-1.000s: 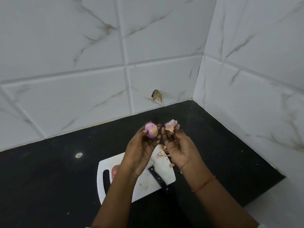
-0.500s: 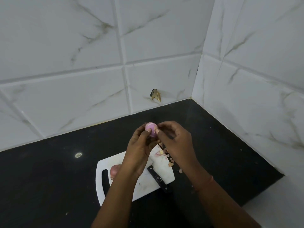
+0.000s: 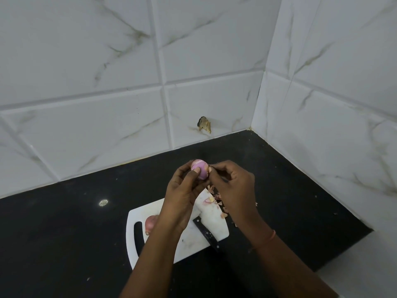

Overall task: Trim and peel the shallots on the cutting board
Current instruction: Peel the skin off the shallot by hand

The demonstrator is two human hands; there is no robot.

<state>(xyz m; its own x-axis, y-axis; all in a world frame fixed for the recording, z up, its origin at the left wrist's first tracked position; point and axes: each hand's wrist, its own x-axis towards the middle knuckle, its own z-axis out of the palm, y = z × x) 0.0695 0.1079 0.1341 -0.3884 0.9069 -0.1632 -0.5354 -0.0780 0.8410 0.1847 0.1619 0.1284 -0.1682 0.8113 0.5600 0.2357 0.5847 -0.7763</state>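
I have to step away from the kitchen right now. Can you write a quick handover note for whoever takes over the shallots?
Left hand holds a mostly peeled pink-purple shallot above the white plastic cutting board.
Right hand pinches at the shallot's right side, picking at skin.
The black-handled knife lies on the board, untouched.
Done: loose papery peel scraps lie at the board's far right edge.
Left: finish this one, then trim and peel the unpeeled reddish shallot on the board by its handle slot.

A black worktop [image 3: 64,233] runs into a corner where two walls of large white marble-look tiles [image 3: 86,61] with grey-brown veins meet, one back tile near the corner bearing a chipped hole [image 3: 204,124] just above the worktop, under dim, even light.
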